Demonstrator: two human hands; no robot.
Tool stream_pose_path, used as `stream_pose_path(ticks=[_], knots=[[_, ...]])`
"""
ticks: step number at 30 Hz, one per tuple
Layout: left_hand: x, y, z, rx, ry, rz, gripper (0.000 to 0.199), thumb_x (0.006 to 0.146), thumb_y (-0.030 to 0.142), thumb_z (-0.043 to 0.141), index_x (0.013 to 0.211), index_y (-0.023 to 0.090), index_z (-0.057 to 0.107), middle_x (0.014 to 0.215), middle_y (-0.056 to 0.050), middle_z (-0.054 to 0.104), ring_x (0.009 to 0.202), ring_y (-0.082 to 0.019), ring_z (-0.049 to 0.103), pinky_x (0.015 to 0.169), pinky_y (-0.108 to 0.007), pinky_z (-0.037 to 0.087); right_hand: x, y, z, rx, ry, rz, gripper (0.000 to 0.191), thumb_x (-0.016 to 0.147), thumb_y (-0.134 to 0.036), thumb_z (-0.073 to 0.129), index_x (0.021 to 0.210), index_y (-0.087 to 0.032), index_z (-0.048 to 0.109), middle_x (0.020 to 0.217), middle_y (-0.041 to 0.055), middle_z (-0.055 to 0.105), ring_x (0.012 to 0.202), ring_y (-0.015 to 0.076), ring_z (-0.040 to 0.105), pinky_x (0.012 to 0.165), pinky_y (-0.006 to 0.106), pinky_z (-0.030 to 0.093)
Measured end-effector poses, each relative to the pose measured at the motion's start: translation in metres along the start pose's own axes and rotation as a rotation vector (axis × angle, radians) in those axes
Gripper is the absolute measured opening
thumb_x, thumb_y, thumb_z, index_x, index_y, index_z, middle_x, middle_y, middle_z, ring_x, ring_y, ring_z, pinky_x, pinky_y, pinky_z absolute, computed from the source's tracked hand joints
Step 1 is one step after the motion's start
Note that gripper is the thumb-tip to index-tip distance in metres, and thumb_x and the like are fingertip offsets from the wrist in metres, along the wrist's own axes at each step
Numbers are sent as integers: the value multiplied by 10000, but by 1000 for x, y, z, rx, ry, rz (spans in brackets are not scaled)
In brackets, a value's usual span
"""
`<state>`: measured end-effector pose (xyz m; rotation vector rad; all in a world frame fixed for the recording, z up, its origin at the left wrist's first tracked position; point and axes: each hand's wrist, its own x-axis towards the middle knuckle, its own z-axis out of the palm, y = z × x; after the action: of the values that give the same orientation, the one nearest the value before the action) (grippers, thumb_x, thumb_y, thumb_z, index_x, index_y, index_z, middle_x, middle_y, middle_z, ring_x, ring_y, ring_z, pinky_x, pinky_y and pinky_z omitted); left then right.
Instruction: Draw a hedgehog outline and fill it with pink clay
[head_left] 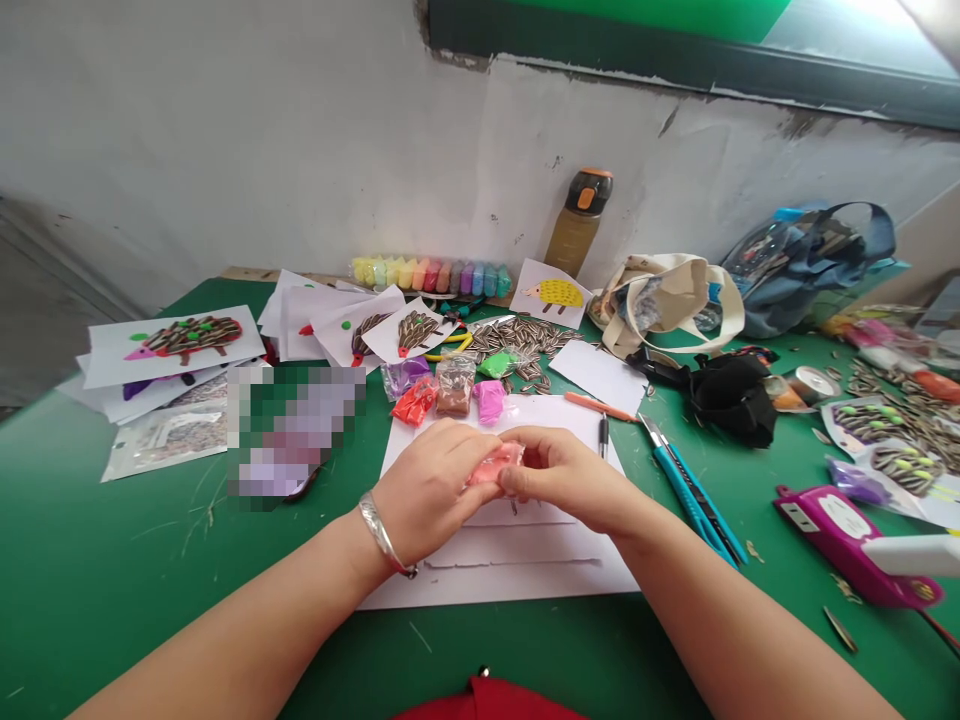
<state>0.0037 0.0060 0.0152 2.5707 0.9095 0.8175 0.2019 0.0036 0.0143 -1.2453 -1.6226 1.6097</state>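
Here, I see the left hand (435, 485) and right hand (559, 470) pinching a small pink packet (496, 464) between them, above the white paper (525, 580) at the near middle of the green table (150, 600). Just beyond sit red, brown and magenta packets (455, 388) (a tidy little row). Right of the paper lies a blue cutter (694, 500); seeds (525, 340) spread farther off.

Bottle (580, 225) — behind paper pile (525, 578)
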Motion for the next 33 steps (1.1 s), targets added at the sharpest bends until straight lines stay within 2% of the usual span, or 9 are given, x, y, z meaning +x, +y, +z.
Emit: stream_pose_path(ticks=[3, 8, 14, 18, 26, 33], knots=[[1, 1, 0, -9, -3, -1, 168, 932, 254, 543, 1061, 172, 613, 936, -59, 675, 839, -216, 570, 769, -351, 438, 1, 2, 1, 51, -15, 19, 193, 791, -242, 600, 973, -181, 620, 751, 3, 622, 648, 133, 577, 603, 268, 473], [1, 2, -1, -22, 11, -7, 123, 936, 250, 524, 979, 195, 626, 876, -42, 681, 798, -197, 587, 745, -331, 448, 2, 2, 4, 143, 12, 0, 129, 791, -270, 633, 863, -167, 609, 687, 0, 614, 599, 129, 586, 597, 280, 493], [0, 4, 2, -128, 53, -81, 236, 908, 273, 588, 1136, 221, 557, 1008, -29, 695, 896, -187, 644, 797, -297, 488, -1, -3, 5, 193, 15, -58, 148, 812, -294, 620, 877, -161, 621, 661, -8, 601, 578, 119, 570, 580, 270, 490], [-2, 4, 4, -126, 64, -56, 194, 908, 216, 572, 1101, 217, 557, 994, -24, 695, 887, -177, 642, 798, -281, 490, -2, -2, 2, 161, -21, -7, 147, 794, -281, 640, 877, -162, 618, 684, 4, 619, 606, 130, 585, 591, 279, 498], [-3, 5, 7, -122, -9, -59, 119, 903, 163, 518, 1002, 203, 571, 953, -41, 680, 844, -187, 616, 757, -299, 480, -2, 0, 6, 23, 24, 30, 27, 780, -199, 567, 795, -187, 586, 621, -24, 599, 557, 125, 594, 535, 241, 474], [-5, 5, 9, -95, -20, -50, 129, 903, 140, 493, 991, 171, 581, 960, -64, 679, 850, -201, 615, 750, -312, 481, 1, 3, 13, -18, 95, 54, 102, 737, -127, 496, 753, -200, 565, 555, -43, 576, 513, 127, 588, 477, 222, 458]])
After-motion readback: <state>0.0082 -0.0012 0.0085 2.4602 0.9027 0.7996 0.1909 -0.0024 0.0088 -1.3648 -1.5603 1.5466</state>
